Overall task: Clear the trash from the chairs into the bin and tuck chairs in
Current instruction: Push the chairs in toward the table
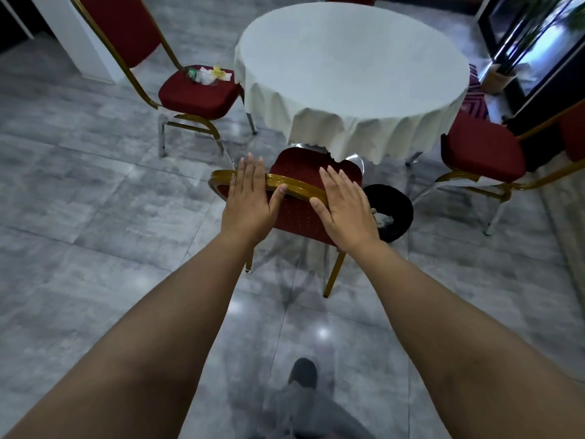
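Directly in front of me stands a red chair with a gold frame (pixel 297 210), its seat partly under the white tablecloth. My left hand (pixel 251 198) lies flat on the top rail of its backrest, fingers straight. My right hand (pixel 342 204) presses flat on the same rail, to the right. A black bin (pixel 397 207) with crumpled paper inside sits on the floor just right of this chair. Another red chair (pixel 196 93) at the back left carries trash (pixel 207 74): wrappers and crumpled paper on its seat.
The round table (pixel 348 74) with its white cloth fills the middle. A third red chair (pixel 481 150) stands pulled out at the right, its seat bare. A white pillar is at the far left, a glass cabinet and plant pot at the far right. Grey tiled floor surrounds everything.
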The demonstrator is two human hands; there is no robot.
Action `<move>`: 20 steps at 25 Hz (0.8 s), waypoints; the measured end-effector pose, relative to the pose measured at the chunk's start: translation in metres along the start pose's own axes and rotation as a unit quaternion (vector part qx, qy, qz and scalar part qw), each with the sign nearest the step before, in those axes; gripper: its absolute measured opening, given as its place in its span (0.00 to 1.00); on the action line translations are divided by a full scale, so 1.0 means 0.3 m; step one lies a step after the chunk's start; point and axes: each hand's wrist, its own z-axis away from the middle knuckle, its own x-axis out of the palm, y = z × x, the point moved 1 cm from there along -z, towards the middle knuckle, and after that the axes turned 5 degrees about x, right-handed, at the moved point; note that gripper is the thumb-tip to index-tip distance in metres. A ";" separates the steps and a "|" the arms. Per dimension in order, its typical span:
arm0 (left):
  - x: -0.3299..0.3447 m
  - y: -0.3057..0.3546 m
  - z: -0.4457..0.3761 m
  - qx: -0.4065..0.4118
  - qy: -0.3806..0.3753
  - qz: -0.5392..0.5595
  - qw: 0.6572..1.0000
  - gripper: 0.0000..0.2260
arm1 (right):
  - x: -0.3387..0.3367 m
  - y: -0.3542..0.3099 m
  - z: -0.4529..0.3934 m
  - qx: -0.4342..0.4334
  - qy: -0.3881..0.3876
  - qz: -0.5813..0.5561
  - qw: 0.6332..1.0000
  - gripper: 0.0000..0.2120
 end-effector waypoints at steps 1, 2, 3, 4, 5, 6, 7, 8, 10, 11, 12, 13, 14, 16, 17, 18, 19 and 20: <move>0.002 -0.003 -0.047 0.000 -0.006 0.001 1.000 0.34 | -0.002 0.008 -0.043 0.004 -0.002 0.007 1.000 0.32; 0.008 -0.006 -0.091 0.001 -0.011 0.002 1.000 0.34 | -0.003 0.016 -0.083 0.009 -0.006 0.016 1.000 0.32; 0.013 -0.009 -0.127 0.002 -0.013 0.002 1.000 0.34 | -0.004 0.022 -0.116 0.013 -0.011 0.027 0.999 0.32; 0.019 -0.011 -0.153 0.004 -0.013 0.000 1.000 0.34 | -0.005 0.027 -0.139 0.018 -0.015 0.041 0.999 0.32; 0.028 -0.015 -0.183 0.006 -0.012 -0.001 1.000 0.34 | -0.003 0.032 -0.166 0.023 -0.018 0.054 0.998 0.32; 0.034 -0.017 -0.211 0.006 -0.010 -0.001 1.000 0.34 | -0.001 0.036 -0.192 0.029 -0.020 0.063 0.997 0.32; 0.039 -0.021 -0.243 0.006 -0.009 0.002 1.000 0.34 | -0.002 0.040 -0.222 0.035 -0.020 0.066 0.997 0.32; 0.043 -0.025 -0.278 0.007 -0.008 0.006 1.000 0.34 | -0.002 0.044 -0.254 0.041 -0.020 0.067 0.997 0.32; 0.049 -0.031 -0.341 0.012 -0.012 0.010 1.000 0.34 | -0.001 0.050 -0.309 0.054 -0.021 0.072 0.996 0.32; 0.052 -0.033 -0.369 0.014 -0.016 0.012 1.000 0.34 | 0.000 0.052 -0.334 0.062 -0.023 0.073 0.995 0.32; 0.056 -0.035 -0.393 0.015 -0.018 0.012 1.000 0.34 | 0.001 0.052 -0.354 0.068 -0.024 0.073 0.995 0.32; 0.061 -0.040 -0.422 0.018 -0.019 0.012 1.000 0.34 | 0.002 0.052 -0.378 0.074 -0.026 0.071 0.994 0.32; 0.064 -0.044 -0.445 0.020 -0.019 0.011 1.000 0.34 | 0.004 0.051 -0.397 0.079 -0.028 0.069 0.994 0.32; 0.071 -0.054 -0.485 0.027 -0.010 0.008 1.000 0.34 | 0.008 0.051 -0.432 0.082 -0.026 0.071 0.994 0.32; 0.075 -0.060 -0.505 0.030 -0.007 0.008 1.000 0.34 | 0.009 0.051 -0.450 0.085 -0.026 0.071 0.994 0.32; 0.078 -0.063 -0.519 0.030 -0.007 0.009 0.999 0.34 | 0.009 0.053 -0.464 0.088 -0.025 0.071 0.993 0.32; 0.080 -0.066 -0.532 0.030 -0.007 0.010 0.999 0.34 | 0.009 0.052 -0.476 0.092 -0.024 0.073 0.993 0.32; 0.081 -0.069 -0.544 0.030 -0.006 0.011 0.999 0.34 | 0.009 0.050 -0.487 0.098 -0.024 0.077 0.992 0.33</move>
